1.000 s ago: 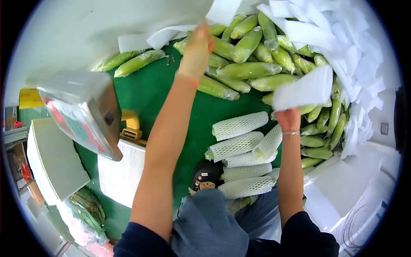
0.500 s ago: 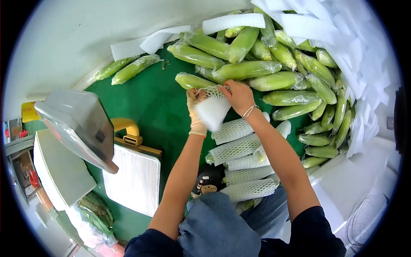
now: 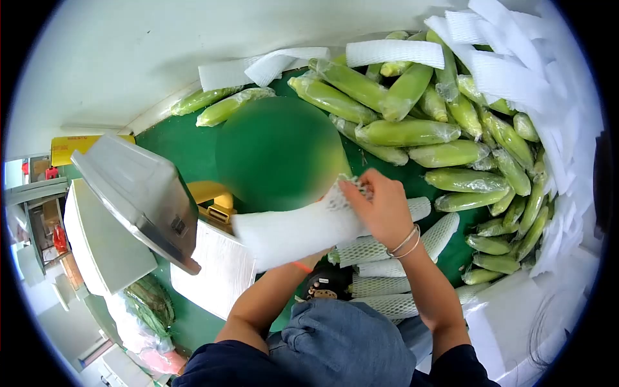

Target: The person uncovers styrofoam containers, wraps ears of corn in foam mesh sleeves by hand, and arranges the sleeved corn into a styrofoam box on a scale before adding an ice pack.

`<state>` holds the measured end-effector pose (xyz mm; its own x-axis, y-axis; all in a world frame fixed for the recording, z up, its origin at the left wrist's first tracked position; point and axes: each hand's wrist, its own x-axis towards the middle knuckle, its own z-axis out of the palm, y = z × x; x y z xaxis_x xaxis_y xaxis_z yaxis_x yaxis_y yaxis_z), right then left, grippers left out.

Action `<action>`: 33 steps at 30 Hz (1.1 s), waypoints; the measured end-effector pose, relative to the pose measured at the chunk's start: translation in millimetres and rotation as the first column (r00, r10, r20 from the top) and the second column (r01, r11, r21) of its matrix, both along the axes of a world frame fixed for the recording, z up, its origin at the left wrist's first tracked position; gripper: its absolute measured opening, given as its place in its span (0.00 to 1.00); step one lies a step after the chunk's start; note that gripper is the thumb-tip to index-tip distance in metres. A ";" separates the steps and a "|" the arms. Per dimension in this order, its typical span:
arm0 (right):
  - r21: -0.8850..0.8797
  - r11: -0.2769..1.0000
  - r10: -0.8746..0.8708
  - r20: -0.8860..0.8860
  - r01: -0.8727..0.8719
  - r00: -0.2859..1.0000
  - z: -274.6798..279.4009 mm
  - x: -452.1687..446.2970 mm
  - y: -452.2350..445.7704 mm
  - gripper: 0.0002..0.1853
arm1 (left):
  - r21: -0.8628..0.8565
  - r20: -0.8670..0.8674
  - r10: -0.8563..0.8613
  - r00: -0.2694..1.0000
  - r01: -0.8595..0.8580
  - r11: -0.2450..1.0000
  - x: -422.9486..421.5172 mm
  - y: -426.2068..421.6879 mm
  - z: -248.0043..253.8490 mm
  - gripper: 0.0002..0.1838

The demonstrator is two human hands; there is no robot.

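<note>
Fingers (image 3: 356, 198) of the right hand (image 3: 390, 213), nearly closed, pinch the foam sleeve (image 3: 293, 235) by its mesh end near the netted corn (image 3: 380, 286), probably to steady it; the left hand (image 3: 316, 259) hides its grip

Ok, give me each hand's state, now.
Left hand: mostly hidden behind the foam sleeve; its grip cannot be told.
Right hand: closed, pinching the foam sleeve's mesh end.
</note>
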<state>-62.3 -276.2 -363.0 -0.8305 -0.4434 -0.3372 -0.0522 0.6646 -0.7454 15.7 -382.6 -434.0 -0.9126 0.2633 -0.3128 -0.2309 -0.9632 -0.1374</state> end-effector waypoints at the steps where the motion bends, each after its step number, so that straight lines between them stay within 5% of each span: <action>1: -0.194 0.981 -0.025 0.038 0.032 0.999 -1.1 -6.4 -10.8 0.19 | 0.004 0.002 0.005 1.000 -0.005 1.000 1.3 -4.6 -9.5 0.14; 2: -0.378 0.923 -0.040 0.080 0.068 0.996 -3.5 -15.1 -20.9 0.18 | 0.495 0.103 0.110 0.989 -0.147 0.857 2.3 -9.1 -30.7 0.15; 3: -0.374 0.925 -0.034 0.080 0.062 0.996 -10.7 -25.9 -32.6 0.18 | 0.835 0.239 0.150 0.959 -0.282 0.473 2.6 -15.2 -52.9 0.16; 4: -0.377 0.923 -0.028 0.149 0.083 0.988 -24.3 -38.1 -45.9 0.17 | 0.917 0.362 0.119 0.925 -0.376 0.132 1.0 -32.0 -61.7 0.17; 6: -0.368 0.923 -0.023 0.231 0.109 0.973 -66.8 -55.0 -64.7 0.16 | 0.661 0.507 -0.099 0.856 -0.460 -0.592 -2.6 -65.6 -79.1 0.20; 8: -0.290 0.938 -0.140 0.184 0.190 0.973 -124.7 -60.6 -75.4 0.15 | 0.538 0.428 -0.099 0.898 -0.342 -0.771 1.3 -81.5 -132.5 0.20; 10: -0.268 0.929 -0.229 0.125 0.255 0.965 -158.2 -52.0 -77.3 0.15 | 0.109 0.248 -0.075 0.966 -0.105 -0.989 -6.4 -81.4 -166.0 0.20; 12: -0.225 0.918 -0.301 0.144 0.328 0.943 -162.2 -52.2 -77.7 0.15 | -0.375 0.080 0.044 0.996 0.071 -0.924 -21.1 -84.5 -187.0 0.20; 14: -0.143 0.947 -0.276 0.097 0.288 0.956 -164.2 -45.9 -68.4 0.16 | -0.529 0.327 0.056 0.943 0.232 -0.816 -31.7 -80.3 -130.0 0.20; 15: -0.062 0.967 -0.244 0.047 0.246 0.969 -163.1 -46.0 -62.3 0.18 | -0.531 0.320 0.063 0.945 0.233 -0.815 -28.7 -74.8 -133.9 0.20; 17: 0.013 0.975 -0.222 0.033 0.222 0.975 -155.1 -45.6 -55.2 0.23 | -0.120 0.172 0.090 0.981 0.112 -0.986 -22.5 -66.3 -155.6 0.16; 18: 0.043 0.974 -0.226 0.093 0.223 0.970 -146.3 -45.4 -51.9 0.25 | -0.177 -0.036 0.120 0.992 0.112 -0.978 -23.7 -61.4 -158.9 0.13; 19: 0.072 0.973 -0.229 0.147 0.220 0.962 -135.3 -45.0 -50.2 0.27 | -0.175 -0.043 0.119 0.992 0.110 -0.978 -23.9 -56.4 -167.9 0.13; 20: -0.018 0.976 -0.215 0.115 0.219 0.970 -122.8 -36.9 -46.8 0.30 | -0.641 -0.057 0.278 0.959 0.179 -0.746 -23.2 -50.2 -177.4 0.12; 22: 0.001 0.961 -0.274 0.173 0.278 0.946 -150.2 -12.7 -14.2 0.26 | -0.994 0.076 0.381 0.922 0.102 -0.048 -18.9 -28.7 -181.3 0.12; 23: -0.149 0.935 -0.277 0.257 0.321 0.926 -114.5 5.2 1.2 0.27 | -0.964 0.198 0.269 0.943 0.237 -0.122 -16.8 -19.3 -127.2 0.13; 24: -0.142 0.982 -0.103 0.135 0.122 0.985 -96.9 18.2 25.7 0.29 | -0.913 0.315 0.150 0.937 0.343 -0.221 -15.6 -10.2 -68.9 0.13; 25: -0.257 0.885 -0.275 0.386 0.389 0.881 -31.0 48.3 46.0 0.37 | -0.858 0.316 -0.021 0.949 0.276 -0.433 -0.7 22.1 -78.9 0.12; 26: -0.018 0.933 -0.333 0.332 0.359 0.882 -9.3 57.6 61.6 0.43 | -0.775 0.312 -0.170 0.935 0.146 -0.614 13.5 53.9 -89.9 0.11; 27: 0.031 0.943 -0.321 0.332 0.330 0.887 13.5 63.2 77.6 0.44 | -0.772 0.355 -0.490 0.796 -0.045 -0.634 1.8 52.8 -69.5 0.10; 29: 0.117 0.972 -0.230 0.274 0.205 0.934 28.9 84.4 131.5 0.43 | -0.658 0.113 -0.039 0.993 0.045 -0.752 -29.2 -9.3 -28.1 0.08; 30: 0.149 0.978 -0.191 0.367 0.145 0.910 39.3 91.6 155.8 0.42 | -0.560 -0.060 0.189 0.980 0.124 -0.819 -52.2 -53.8 -24.9 0.11; 31: 0.175 0.981 -0.154 0.454 0.082 0.878 46.0 97.2 176.8 0.41 | -0.535 -0.294 0.392 0.872 0.190 -0.823 -69.2 -95.8 -26.5 0.13; 32: 0.177 0.981 -0.155 0.453 0.082 0.878 48.9 105.0 197.6 0.41 | -0.297 -0.348 0.493 0.798 0.405 -0.865 -84.5 -137.9 -31.2 0.16; 33: 0.166 0.979 0.026 0.483 -0.121 0.875 51.8 113.8 216.5 0.35 | -0.314 -0.458 0.589 0.666 0.498 -0.808 -99.5 -177.9 -34.6 0.18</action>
<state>51.5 -59.7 -311.2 -0.5158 -0.3872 -0.7642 0.2229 0.8007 -0.5561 -83.8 -560.5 -468.5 -0.3027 -0.7444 0.5952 -0.5576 0.6448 0.5228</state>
